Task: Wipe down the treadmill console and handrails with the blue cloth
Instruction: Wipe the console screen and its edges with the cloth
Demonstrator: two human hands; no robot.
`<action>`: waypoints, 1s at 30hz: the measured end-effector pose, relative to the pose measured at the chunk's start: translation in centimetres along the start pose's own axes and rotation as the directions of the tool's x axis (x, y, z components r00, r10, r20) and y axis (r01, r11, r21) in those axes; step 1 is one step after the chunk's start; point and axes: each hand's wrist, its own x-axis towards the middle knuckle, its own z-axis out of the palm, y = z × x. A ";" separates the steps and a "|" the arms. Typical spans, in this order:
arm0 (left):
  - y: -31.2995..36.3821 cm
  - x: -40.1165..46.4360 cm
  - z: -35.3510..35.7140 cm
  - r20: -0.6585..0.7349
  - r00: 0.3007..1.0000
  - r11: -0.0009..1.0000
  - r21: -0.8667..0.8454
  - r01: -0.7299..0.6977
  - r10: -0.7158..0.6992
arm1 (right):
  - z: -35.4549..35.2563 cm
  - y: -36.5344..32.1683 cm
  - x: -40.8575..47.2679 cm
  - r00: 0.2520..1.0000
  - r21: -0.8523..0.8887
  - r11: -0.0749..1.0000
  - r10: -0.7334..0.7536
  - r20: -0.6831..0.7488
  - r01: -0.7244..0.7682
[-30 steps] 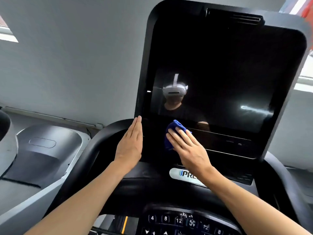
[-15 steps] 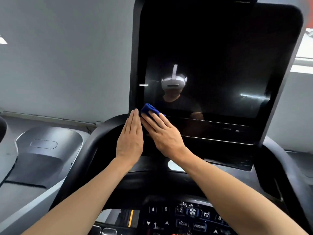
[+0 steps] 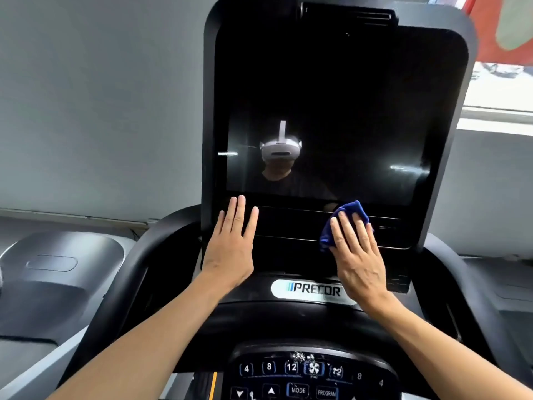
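Blue, bunched cloth (image 3: pixel 347 219) lies against the lower band of the glossy black treadmill console screen (image 3: pixel 346 111), right of centre, pinned there under the right hand (image 3: pixel 356 255). That hand presses it with straight, slightly spread fingers; folds of the cloth stick out above the fingertips and to the left of the hand. The left hand (image 3: pixel 230 243) is flat on the same lower band near the screen's left edge, fingers straight and close together, holding nothing, well apart from the cloth. Both bare forearms reach up from the bottom corners.

Below the hands sits a white oval Precor logo badge (image 3: pixel 314 290), partly covered by the right wrist. Lower still is the dark curved keypad panel (image 3: pixel 311 376) with blue-lit number keys, a fan key, and MODE and PROGRAM buttons; some whitish specks sit on its top edge. Black curved handrails (image 3: pixel 127 272) flank the console on both sides. A grey neighbouring treadmill hood (image 3: pixel 57 272) is at left, before a grey wall (image 3: pixel 101 96).
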 end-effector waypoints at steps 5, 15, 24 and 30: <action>-0.8 0.0 -0.3 -0.008 0.999 0.997 -0.075 -0.033 0.032 | -0.5 -4.5 5.4 0.991 0.035 0.991 -0.132 -0.019 0.132; -5.3 0.0 -1.4 -0.131 0.980 0.980 -0.152 0.127 -0.148 | -6.7 -8.9 26.4 0.988 0.023 0.994 -0.102 -0.118 0.105; -5.8 -0.5 -1.6 -0.062 0.994 0.976 -0.206 0.074 -0.088 | -9.2 -12.4 35.1 0.982 0.136 0.980 -0.123 -0.141 0.142; -6.3 -0.5 -1.6 -0.054 0.995 0.969 -0.238 0.070 -0.086 | -8.2 -14.3 33.7 0.958 0.188 0.956 -0.182 -0.220 0.225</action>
